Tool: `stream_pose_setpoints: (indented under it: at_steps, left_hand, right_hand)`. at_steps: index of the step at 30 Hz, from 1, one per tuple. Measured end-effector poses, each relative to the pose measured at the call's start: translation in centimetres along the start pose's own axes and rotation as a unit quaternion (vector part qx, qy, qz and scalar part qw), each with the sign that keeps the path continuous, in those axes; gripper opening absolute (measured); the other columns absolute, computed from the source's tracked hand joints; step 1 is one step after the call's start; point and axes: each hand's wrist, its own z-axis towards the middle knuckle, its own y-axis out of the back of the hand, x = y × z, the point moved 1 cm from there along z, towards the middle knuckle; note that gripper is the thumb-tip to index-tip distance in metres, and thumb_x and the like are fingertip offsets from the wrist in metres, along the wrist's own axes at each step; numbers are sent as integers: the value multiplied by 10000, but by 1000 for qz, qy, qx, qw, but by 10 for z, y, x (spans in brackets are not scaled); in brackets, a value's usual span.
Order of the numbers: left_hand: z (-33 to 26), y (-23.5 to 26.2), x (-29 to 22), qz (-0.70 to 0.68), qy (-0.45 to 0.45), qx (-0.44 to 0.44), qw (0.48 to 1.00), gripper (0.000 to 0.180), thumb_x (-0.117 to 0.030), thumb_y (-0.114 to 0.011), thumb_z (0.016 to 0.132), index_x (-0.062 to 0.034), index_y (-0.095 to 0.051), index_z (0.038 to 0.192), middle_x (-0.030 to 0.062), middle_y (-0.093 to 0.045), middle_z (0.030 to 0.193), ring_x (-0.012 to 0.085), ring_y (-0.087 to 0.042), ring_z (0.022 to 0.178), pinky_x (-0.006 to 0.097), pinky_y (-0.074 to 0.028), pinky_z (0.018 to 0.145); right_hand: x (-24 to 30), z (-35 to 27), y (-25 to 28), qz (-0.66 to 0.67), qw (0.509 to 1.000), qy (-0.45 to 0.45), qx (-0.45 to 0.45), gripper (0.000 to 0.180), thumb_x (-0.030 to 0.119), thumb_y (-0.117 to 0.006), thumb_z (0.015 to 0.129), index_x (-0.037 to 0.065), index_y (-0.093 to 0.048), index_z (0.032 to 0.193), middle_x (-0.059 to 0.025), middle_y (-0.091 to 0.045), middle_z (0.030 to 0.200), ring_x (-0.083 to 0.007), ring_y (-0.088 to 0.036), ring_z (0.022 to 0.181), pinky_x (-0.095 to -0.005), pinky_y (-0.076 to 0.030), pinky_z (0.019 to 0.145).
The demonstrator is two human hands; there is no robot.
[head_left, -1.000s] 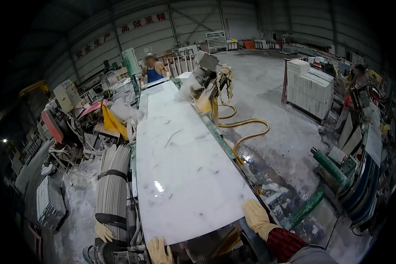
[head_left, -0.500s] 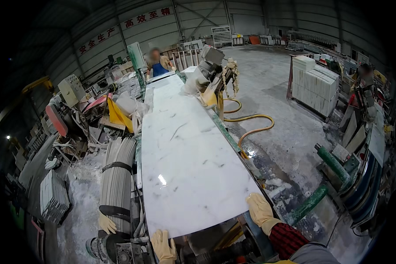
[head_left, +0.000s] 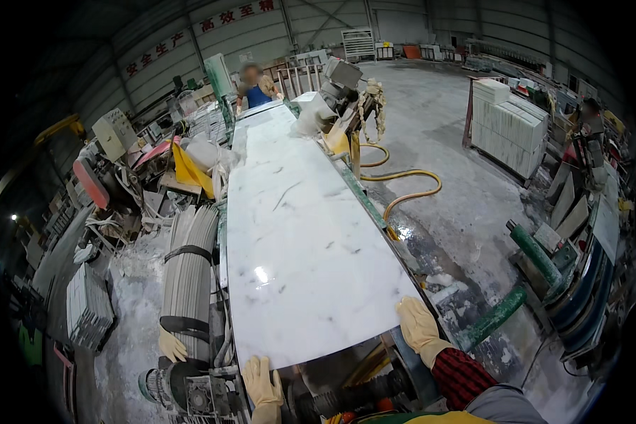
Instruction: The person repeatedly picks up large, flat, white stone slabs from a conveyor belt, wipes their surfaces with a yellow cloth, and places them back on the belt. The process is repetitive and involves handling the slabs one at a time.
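A long white stone slab (head_left: 311, 283) with grey veins lies flat and shiny on a machine bed, stretching away from me. My left hand (head_left: 263, 381), in a cream glove, rests at its near left corner with fingers stretched forward. At the near right corner lies my right hand (head_left: 418, 325), gloved alike, its fingers extended flat against the slab's edge. Neither hand visibly wraps round anything; the undersides of both are hidden. Beyond the slab's far end stands a person (head_left: 256, 88) in a blue apron, arms spread toward it.
A spare glove (head_left: 172, 345) lies on a strapped grey bundle (head_left: 189, 275) at left, beside a motor (head_left: 155, 385). A machine head (head_left: 339, 85) stands over the far right side. A yellow hose (head_left: 420, 198) curls on the floor; stacked white slabs (head_left: 509, 131) stand farther right.
The whole scene sits slightly higher in the picture, as the view has tilted down. Both hands keep their places at the slab's near corners.
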Motion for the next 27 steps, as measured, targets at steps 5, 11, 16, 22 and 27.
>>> stream_pose_setpoints:
  at_steps: [5, 11, 16, 22, 27]
  left_hand:
    - [-6, 1, 2, 13, -8, -5, 1000, 592, -283, -699, 1038, -59, -591, 1575, 316, -560, 1612, 538, -475, 1520, 653, -308, 1299]
    - [-6, 0, 3, -14, -20, -11, 1000, 587, -291, -604, 1132, -106, -537, 1685, 271, -507, 1709, 460, -447, 1599, 624, -274, 1354]
    - [-4, -1, 3, -3, 1, -4, 1000, 581, -331, -699, 1060, -61, -620, 1568, 299, -589, 1598, 520, -511, 1499, 635, -351, 1284]
    - [-9, 5, 0, -5, 9, 14, 1000, 586, -304, -705, 1041, -42, -599, 1554, 320, -556, 1618, 547, -485, 1505, 644, -326, 1290]
    - [-8, 7, -3, -4, 25, 32, 999, 596, -306, -704, 1038, -34, -596, 1556, 324, -548, 1621, 552, -469, 1512, 652, -325, 1285]
  right_hand:
    - [0, -8, 0, 16, 997, -39, 69, 367, 130, -613, 1056, 5, -680, 1394, -276, -710, 1386, -490, -650, 1318, -567, -507, 1183]
    - [-2, -12, -4, 25, 999, -30, 28, 364, 125, -636, 1040, 17, -689, 1384, -288, -711, 1377, -497, -647, 1316, -571, -500, 1184]
    - [2, -11, 1, -22, 999, 30, -24, 344, 108, -633, 1015, 17, -688, 1342, -269, -712, 1348, -488, -654, 1282, -578, -502, 1168]
    - [8, -6, 11, -16, 1000, 14, 5, 277, 113, -614, 1017, 18, -687, 1267, -249, -703, 1243, -464, -654, 1207, -535, -529, 1099]
    - [10, -5, 10, -8, 1000, -14, 18, 276, 110, -611, 1015, 15, -703, 1257, -248, -711, 1247, -459, -654, 1219, -530, -531, 1105]
